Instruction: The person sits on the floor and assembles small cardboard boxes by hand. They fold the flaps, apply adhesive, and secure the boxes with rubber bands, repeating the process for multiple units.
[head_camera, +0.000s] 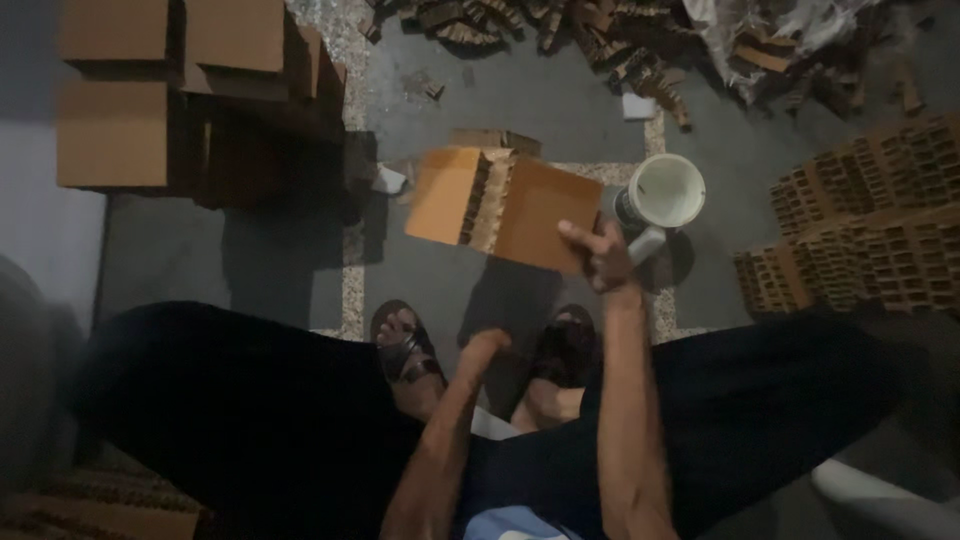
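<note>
My right hand (600, 255) is raised in front of me and grips the lower right corner of an open orange-brown cardboard box (505, 205). The box is tilted, and a cardboard divider shows in its middle fold. My left hand (487, 345) hangs lower, between my knees and just above my sandalled feet (405, 350). Its fingers curl downward out of sight, and nothing shows in it. The light is dim.
A white bucket (667, 190) stands on the grey floor just right of the box. Stacks of cardboard grid dividers (870, 225) fill the right side. Folded cartons (170, 90) are piled at the upper left. Cardboard scraps (600, 45) lie along the far edge.
</note>
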